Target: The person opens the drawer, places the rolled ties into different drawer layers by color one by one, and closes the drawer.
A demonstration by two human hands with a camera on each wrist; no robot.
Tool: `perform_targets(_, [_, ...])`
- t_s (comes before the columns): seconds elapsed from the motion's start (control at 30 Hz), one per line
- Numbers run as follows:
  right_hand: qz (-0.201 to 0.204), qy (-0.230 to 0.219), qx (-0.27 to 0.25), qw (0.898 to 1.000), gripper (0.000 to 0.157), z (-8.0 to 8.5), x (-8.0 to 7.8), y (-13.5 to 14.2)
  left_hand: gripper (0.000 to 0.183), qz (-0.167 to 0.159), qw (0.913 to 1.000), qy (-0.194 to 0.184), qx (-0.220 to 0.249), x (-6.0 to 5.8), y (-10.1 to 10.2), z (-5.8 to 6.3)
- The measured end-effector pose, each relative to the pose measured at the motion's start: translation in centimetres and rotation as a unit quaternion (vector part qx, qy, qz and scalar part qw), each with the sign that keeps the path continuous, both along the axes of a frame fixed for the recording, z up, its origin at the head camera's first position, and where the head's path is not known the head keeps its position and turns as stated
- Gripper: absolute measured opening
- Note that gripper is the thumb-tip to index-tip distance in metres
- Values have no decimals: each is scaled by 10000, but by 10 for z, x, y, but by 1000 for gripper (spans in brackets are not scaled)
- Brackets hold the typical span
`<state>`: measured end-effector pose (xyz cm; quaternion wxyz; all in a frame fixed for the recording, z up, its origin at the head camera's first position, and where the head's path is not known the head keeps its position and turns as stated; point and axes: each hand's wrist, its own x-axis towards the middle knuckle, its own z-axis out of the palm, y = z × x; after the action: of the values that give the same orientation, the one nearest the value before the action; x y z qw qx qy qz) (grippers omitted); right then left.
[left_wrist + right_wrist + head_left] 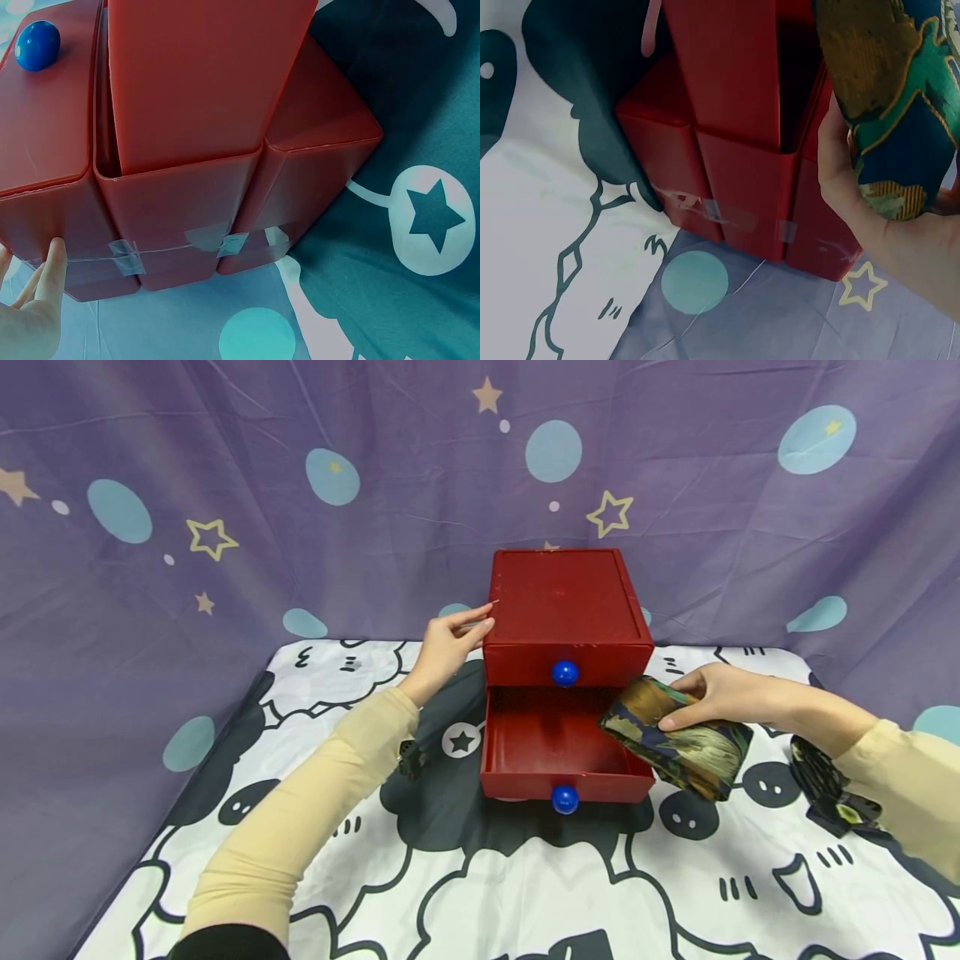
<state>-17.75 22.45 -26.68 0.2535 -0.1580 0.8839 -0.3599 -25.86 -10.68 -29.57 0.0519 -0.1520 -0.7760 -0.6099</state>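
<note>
A red drawer cabinet [561, 597] with blue knobs stands toward the back of the table. One drawer [517, 739] under its top section is pulled out, and its visible inside holds nothing. My left hand [446, 647] touches the cabinet's upper left side with fairly straight fingers; in the left wrist view fingertips [51, 274] rest against the red side wall. My right hand [712, 697] grips a folded, shiny patterned cloth [675, 739] in green, brown and navy, thumb on top. The cloth hangs over the drawer's right edge. In the right wrist view the cloth [889, 97] partly hides the fingers.
A table cover [525, 893] with black-and-white cartoon shapes lies under the cabinet. Close behind stands a purple curtain [420, 410] with stars and ovals. Clear tape [127, 259] runs along the cabinet's side. A dark strapped device [832, 785] is at my right wrist.
</note>
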Motion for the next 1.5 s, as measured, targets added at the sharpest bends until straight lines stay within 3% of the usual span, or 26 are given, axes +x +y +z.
perform_targets(0.4, [256, -921, -573, 9938, 42, -1, -10, -19, 35, 29, 10000, -26, 21, 0, 0, 0])
perform_targets(0.6, [402, -1144, -730, 9899, 38, -4, -15, -27, 34, 46, 10000, -21, 27, 0, 0, 0])
perform_targets(0.97, [54, -1770, -1025, 9789, 43, -11, -21, -39, 35, 33, 10000, -50, 24, 2, 1, 2])
perform_targets(1.5, [-110, -2075, -910, 9739, 42, -20, -26, -53, 34, 63, 10000, -17, -6, -1, 0, 0])
